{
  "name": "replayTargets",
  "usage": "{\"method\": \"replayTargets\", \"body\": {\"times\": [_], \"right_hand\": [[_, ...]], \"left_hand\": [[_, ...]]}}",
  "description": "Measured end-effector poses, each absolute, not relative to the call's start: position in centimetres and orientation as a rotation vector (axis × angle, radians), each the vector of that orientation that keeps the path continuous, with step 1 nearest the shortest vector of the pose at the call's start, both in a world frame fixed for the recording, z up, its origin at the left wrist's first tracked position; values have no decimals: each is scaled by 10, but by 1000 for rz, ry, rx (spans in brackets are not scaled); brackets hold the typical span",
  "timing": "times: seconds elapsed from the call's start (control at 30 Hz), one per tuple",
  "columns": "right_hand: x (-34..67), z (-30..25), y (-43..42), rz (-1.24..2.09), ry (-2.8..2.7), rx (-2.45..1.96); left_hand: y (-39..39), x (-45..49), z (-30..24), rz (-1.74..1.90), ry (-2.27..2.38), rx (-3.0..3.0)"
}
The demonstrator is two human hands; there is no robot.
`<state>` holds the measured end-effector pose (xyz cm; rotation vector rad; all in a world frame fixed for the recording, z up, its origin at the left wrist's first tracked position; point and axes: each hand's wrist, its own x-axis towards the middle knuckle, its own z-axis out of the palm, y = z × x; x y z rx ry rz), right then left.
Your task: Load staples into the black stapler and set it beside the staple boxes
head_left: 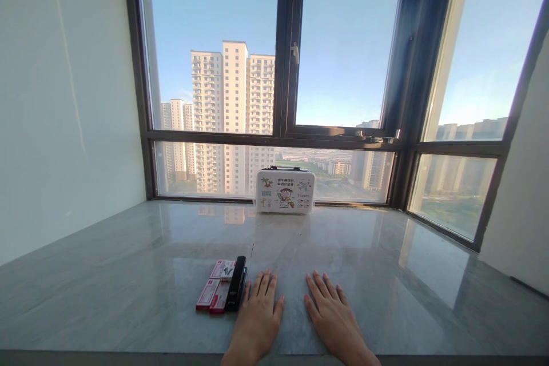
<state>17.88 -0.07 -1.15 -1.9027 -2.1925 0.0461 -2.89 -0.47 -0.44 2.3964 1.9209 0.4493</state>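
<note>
My left hand [258,313] lies palm down on the grey marble sill [150,274], fingers stretched out and holding nothing. Just left of it is a black stapler [236,285], close to the little finger; whether they touch I cannot tell. Against the stapler's left side sit several small red-and-white staple boxes [207,293], grouped together. To the right, my right hand [331,310] also rests flat on the sill with its fingers spread and nothing in it. A strip of bare marble separates the two hands.
A white case [285,191] with cartoon prints and a dark handle stands upright at the back against the window. Dark window frames [283,68] rise behind the sill. A white wall [68,97] bounds the left, another wall [521,194] the right.
</note>
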Motion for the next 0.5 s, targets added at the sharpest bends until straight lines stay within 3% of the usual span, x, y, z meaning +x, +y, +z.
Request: {"method": "replayTargets", "body": {"times": [0.5], "right_hand": [[179, -11, -5, 33, -2196, -1892]], "left_hand": [[-11, -29, -4, 466, 1918, 2411]]}}
